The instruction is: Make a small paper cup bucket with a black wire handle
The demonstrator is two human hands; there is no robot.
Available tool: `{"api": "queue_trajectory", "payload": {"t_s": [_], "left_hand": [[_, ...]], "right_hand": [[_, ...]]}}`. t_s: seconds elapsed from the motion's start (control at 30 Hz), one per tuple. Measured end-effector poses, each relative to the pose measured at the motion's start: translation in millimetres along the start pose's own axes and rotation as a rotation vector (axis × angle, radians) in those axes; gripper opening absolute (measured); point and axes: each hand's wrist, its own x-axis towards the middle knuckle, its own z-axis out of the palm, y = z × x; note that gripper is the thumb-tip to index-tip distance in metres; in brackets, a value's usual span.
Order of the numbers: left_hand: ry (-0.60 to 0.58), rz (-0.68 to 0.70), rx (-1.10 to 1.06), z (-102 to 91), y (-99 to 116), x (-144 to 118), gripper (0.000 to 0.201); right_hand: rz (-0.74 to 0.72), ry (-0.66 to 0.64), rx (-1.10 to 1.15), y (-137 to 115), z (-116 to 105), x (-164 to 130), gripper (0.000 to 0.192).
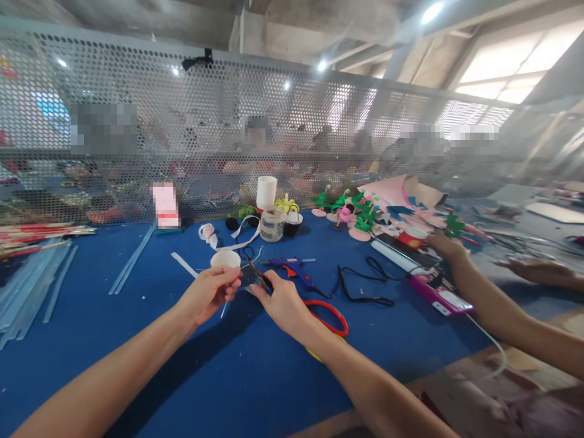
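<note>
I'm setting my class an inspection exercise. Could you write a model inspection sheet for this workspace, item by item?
Surface: blue tabletop, strewn with materials along its far side.
Job's things: white cup by the left hand; small dark tool in the right hand.
Clutter: blue glue gun, clear jar, pale blue strips.
Hands: left in a pinch, its hold unclear; right closed on the dark tool.
Cables: black cable looped right of the glue gun; pale cable leading from a purple device.
Surroundings: perforated screen behind; co-worker's hand at right.
</note>
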Motion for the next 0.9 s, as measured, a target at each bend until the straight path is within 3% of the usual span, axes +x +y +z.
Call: {"api": "queue_trajectory", "payload": {"t_s": [0.17,0.3,0.4,0.47,0.53,0.63,0.7,0.8,0.9], "left_hand": [[0.063,0.166,0.11,2.3,0.5,-3.0,0.026],[0.086,0.266,0.257,3.9,-1.9,-3.8,0.026],[0.045,0.285,0.428,-0.3,0.1,-3.5,0.026],[-0.027,0.333,0.671,-5.2,3.7,-4.6,0.028],[-0.044,0.553,0.968,-9.6,7.2,-6.7,0.026],[0.108,1.135,1.28,-12.9,8.6,-8.4,0.017],[0.187,1.42,1.407,-13.6,6.8,-6.5,0.018],[0.22,1.613,1.514,-14.9,2.9,-0.2,0.013],[0.226,1.65,1.514,-17.0,0.8,4.5,0.008]], "right_hand": [[-0.027,-0.095,0.063,-2.2,0.6,-3.7,0.027],[-0.035,-0.107,0.098,-3.2,2.7,-6.1,0.024],[-0.008,-0.092,0.118,-2.9,2.2,-4.5,0.021],[0.016,-0.067,0.14,-2.0,0.5,-1.6,0.021],[0.045,-0.049,0.166,-1.0,-1.7,1.6,0.022],[0.098,-0.075,0.189,-1.0,-3.5,4.1,0.022],[0.108,-0.122,0.201,-2.4,-2.8,2.8,0.02],[0.093,-0.177,0.214,-4.9,-0.3,-1.5,0.02],[0.081,-0.179,0.202,-6.4,1.3,-4.3,0.021]]}}
